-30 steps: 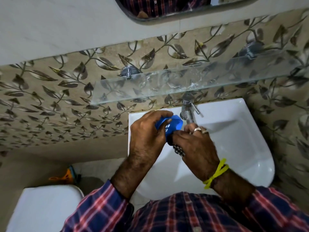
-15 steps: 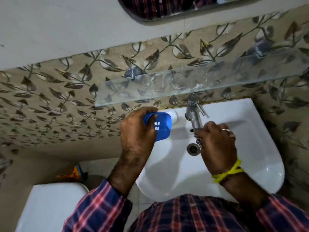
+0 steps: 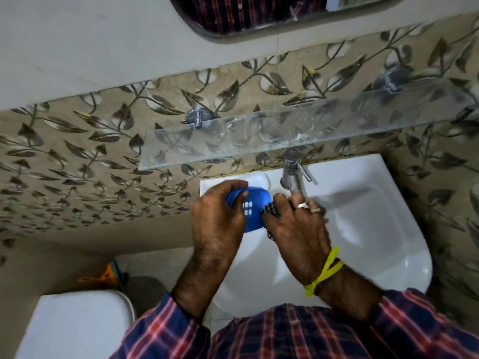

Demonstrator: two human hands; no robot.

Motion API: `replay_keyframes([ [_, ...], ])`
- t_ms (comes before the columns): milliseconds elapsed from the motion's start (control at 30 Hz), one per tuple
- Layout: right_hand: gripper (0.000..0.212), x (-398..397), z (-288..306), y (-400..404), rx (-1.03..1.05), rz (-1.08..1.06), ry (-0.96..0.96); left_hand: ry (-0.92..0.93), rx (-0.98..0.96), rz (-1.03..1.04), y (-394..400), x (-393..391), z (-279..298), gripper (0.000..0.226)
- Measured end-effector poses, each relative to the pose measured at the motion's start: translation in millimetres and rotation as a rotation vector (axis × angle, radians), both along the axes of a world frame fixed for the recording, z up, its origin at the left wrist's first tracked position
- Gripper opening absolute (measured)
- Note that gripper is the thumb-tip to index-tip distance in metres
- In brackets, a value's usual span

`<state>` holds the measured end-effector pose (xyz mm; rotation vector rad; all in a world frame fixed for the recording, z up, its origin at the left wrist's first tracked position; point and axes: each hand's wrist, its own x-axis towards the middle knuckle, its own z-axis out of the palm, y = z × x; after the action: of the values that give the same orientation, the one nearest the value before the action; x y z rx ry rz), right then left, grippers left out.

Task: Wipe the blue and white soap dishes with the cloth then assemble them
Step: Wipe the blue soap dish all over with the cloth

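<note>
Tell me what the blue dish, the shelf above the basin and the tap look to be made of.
The blue slotted soap dish looks like moulded plastic: uniform colour, soft sheen, rounded corners, neat rectangular drain holes. The clear wall shelf looks like glass: the leaf tiles show through, the edge is greenish, and its surface is streaked. The silver basin tap looks like polished, probably chromed, metal, judging by its bright reflections.
</note>
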<state>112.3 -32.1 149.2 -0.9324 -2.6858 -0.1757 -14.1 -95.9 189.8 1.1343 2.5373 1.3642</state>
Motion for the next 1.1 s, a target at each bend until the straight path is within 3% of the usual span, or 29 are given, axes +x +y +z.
replay_keyframes([
  [167, 0.014, -2, 6, 3, -0.065, -0.187, -0.151, 0.227, -0.033, -0.066, 0, 23, -4, 0.026],
  [267, 0.018, 20, -7, 30, -0.324, -0.384, -0.077, 0.256, 0.111, 0.062, -5, 1, -2, 0.023],
  [333, 0.034, 33, -11, 49, -0.629, -0.406, 0.257, -0.011, 0.247, 0.137, -6, -18, -7, 0.022],
  [433, 0.033, 18, -8, 51, -1.098, -0.308, 0.842, -0.712, 0.462, 0.109, 4, -12, -23, 0.022],
  [467, 0.032, 9, -7, 45, -1.221, -0.28, 0.971, -0.847, 0.479, 0.109, 7, -4, -31, 0.021],
  [533, 0.028, -3, -4, 32, -1.372, -0.263, 1.169, -0.932, 0.423, 0.09, 11, 12, -45, 0.021],
  [600, 0.025, -5, -1, 28, -1.397, -0.222, 1.261, -0.838, 0.295, -0.002, 11, 23, -47, 0.036],
  [667, 0.027, -2, 2, 28, -1.335, -0.136, 1.256, -0.702, 0.196, -0.175, 10, 26, -41, 0.064],
  [733, 0.03, 0, 6, 26, -1.249, -0.038, 1.236, -0.678, 0.124, -0.354, 11, 27, -35, 0.081],
  [900, 0.029, 2, 4, 20, -1.196, -0.026, 1.22, -0.829, 0.119, -0.506, 7, 19, -31, 0.078],
  [1033, 0.011, 10, 2, 36, -1.123, -0.238, 1.19, -0.937, 0.157, -0.43, 4, 12, -30, 0.071],
  [1100, 0.009, 14, 12, 46, -1.031, -0.226, 1.166, -0.918, 0.14, -0.394, 2, 9, -34, 0.063],
])
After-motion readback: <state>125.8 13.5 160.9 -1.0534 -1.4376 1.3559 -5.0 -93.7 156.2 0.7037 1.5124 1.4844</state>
